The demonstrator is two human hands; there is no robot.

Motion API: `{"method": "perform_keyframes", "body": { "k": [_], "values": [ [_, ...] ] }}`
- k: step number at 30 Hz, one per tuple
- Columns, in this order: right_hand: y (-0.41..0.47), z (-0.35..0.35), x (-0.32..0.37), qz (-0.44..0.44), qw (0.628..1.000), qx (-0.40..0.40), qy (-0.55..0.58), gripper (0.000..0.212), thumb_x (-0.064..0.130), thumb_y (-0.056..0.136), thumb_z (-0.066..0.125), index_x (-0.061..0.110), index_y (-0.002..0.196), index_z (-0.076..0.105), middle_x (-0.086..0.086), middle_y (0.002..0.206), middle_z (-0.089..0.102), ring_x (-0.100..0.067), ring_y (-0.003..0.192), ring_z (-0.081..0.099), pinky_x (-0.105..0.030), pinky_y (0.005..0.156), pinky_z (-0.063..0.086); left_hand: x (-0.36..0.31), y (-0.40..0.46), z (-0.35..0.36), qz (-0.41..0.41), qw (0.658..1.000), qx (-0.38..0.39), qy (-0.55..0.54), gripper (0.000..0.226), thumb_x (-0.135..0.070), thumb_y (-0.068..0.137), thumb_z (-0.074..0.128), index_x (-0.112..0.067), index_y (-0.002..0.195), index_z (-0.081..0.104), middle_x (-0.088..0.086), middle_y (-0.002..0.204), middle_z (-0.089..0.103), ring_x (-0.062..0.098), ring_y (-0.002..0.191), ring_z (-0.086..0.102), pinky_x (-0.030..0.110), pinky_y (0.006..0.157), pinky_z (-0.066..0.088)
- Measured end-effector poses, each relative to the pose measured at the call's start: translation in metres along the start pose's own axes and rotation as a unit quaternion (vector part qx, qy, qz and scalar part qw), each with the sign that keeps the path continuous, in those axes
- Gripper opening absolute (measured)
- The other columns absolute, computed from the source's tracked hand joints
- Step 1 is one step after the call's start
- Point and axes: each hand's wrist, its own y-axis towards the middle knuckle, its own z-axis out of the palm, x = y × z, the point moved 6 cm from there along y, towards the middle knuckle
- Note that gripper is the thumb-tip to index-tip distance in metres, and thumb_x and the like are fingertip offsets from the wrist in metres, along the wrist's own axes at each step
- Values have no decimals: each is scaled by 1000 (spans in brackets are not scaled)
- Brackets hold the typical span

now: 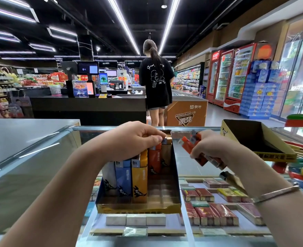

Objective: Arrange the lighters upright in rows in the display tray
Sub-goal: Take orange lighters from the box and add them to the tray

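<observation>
Setting: supermarket aisle, checkout counters and drink fridges behind; a glass worktop (40, 157) over packed cigarette cartons (207, 216) carries the work.
Display tray: a blue-and-yellow cardboard display tray (138, 209) is set near the middle of the worktop, its front lip towards the near edge.
Lighters in tray: upright lighters are stood in rows along the left and back; white (109, 175), blue (123, 177) and yellow (139, 180) lead the front row, orange (154, 161) and tan (166, 154) stand behind. The front right cells are seen unfilled.
Left hand: the left hand (131, 139) is laid over the tops of the back rows, fingers curled and thumb pressed on a lighter cap there.
Right hand: the right hand (211, 148) is clenched round a bundle of loose lighters (197, 148), held above the worktop just right of the tray.
Empty box: a second open carton (254, 138) lies tilted at the far right corner.
Risk: the standing rows, judged loosely packed, could be toppled if the left hand is lifted carelessly; a lighter could also be dropped from the crowded bundle onto the glass.
</observation>
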Motion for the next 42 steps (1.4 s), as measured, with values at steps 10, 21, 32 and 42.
{"method": "perform_keyframes", "body": {
  "k": [10,21,32,42],
  "values": [
    [-53,-5,68,-317,913,99,237,17,5,61,73,18,71,67,2,63,65,-10,59,63,-21,55,50,-15,-4,-17,124,982,-116,-80,31,-58,66,59,-44,94,61,-17,85,69,-3,78,63,18,71,53],
    [-56,2,70,-298,903,119,284,16,13,65,77,17,76,67,-2,68,65,-13,59,61,-22,54,52,-22,-14,-39,175,935,-225,-210,24,-24,60,68,-21,84,66,-5,78,72,8,70,68,13,63,51],
    [-32,5,42,-124,943,20,309,21,13,77,70,11,93,57,-7,75,56,-15,63,54,-24,52,44,-21,-13,-22,119,986,-117,19,16,-18,74,75,-32,82,71,-17,74,68,-2,68,62,8,59,46],
    [-29,7,41,-108,945,15,308,24,12,77,71,10,97,58,-7,73,56,-15,60,54,-25,51,45,-31,-13,-12,114,963,-149,194,13,-27,79,70,-36,89,68,-21,77,59,-4,69,50,17,62,39]
  ]
}}
